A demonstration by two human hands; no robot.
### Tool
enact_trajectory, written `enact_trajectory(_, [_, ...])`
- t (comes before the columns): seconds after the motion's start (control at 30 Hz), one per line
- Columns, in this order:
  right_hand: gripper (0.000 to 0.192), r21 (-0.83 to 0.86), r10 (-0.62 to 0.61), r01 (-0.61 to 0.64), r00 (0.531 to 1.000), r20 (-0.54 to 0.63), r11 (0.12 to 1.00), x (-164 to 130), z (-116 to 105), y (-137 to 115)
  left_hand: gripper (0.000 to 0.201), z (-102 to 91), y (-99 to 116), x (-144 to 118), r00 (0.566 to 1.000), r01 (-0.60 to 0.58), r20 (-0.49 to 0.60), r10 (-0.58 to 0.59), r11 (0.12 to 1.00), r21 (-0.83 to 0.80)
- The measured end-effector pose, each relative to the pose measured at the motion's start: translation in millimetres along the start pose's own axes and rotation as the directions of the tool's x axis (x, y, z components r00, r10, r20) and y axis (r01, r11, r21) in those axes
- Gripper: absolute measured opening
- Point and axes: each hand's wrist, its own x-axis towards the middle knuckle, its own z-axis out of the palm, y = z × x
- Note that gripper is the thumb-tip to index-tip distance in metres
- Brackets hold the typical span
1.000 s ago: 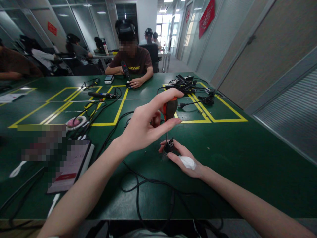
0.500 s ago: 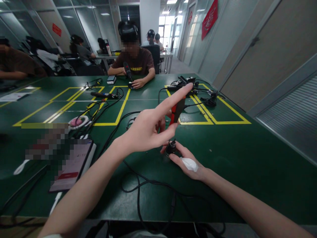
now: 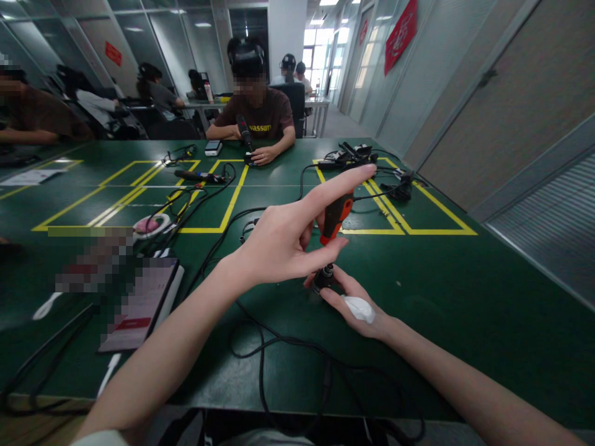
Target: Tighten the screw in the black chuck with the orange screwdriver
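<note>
Wide green tabletop [image 3: 465,297] marked with yellow lines, black cables [image 3: 260,347] looping across the near part. Left hand [image 3: 283,241] raised above it, grip closed around the orange-and-black screwdriver [image 3: 335,217] between thumb and curled fingers, index finger stretched out straight. Long axis of the screwdriver tilted, handle up and away, tip pointing down. Directly below the tip, a small black plug [image 3: 323,277] pinched on the tabletop by the right hand [image 3: 356,300], palm up, white pad on its heel.

A green surface [image 3: 465,291] marked with yellow lines carries tangled black cables [image 3: 260,347], a pink-and-white round object [image 3: 147,226] and a phone [image 3: 214,147]; a seated person [image 3: 255,111] works opposite.
</note>
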Motion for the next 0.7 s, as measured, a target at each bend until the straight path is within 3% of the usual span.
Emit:
enact_trajectory(0.27, [0.032, 0.003, 0.000, 0.000, 1.000, 0.006, 1.000, 0.5, -0.2, -0.9, 0.069, -2.0, -0.5, 2.4, 1.000, 0.029, -0.008, -0.029, 0.999, 0.024])
enact_trajectory(0.7, [0.031, -0.014, -0.013, 0.014, 1.000, 0.002, 1.000, -0.3, 0.2, 2.6, 0.074, -3.5, 1.6, 4.5, 1.000, 0.005, 0.007, -0.005, 0.999, -0.036])
